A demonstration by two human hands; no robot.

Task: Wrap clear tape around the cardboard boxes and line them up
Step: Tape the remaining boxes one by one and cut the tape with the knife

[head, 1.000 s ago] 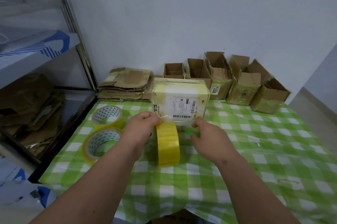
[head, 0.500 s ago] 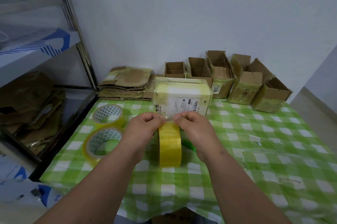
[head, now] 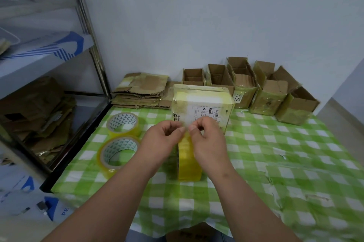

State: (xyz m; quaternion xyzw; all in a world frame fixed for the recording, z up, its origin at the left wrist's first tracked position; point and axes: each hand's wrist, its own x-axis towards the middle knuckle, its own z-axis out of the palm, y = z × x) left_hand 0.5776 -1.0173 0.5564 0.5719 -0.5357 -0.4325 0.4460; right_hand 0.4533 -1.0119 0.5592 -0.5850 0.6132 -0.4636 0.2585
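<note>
"What are your fingers [head: 182, 129] doing?"

"Both my left hand [head: 161, 139] and right hand [head: 208, 141] pinch the tape end over the roll [head: 189, 161]. It's thin, sticky, floppy; I'd hold its corners."

"And the box [head: 202, 107]?"

"Just behind my fingers. Light, stiff. One taped box, three rolls, six open boxes [head: 244, 84] behind."

Taped box [head: 202, 107] mid-tabletop [head: 275, 153], upright tape roll [head: 189, 161] before it, two flat rolls [head: 119, 139] left, open boxes [head: 256, 88] behind.
</note>
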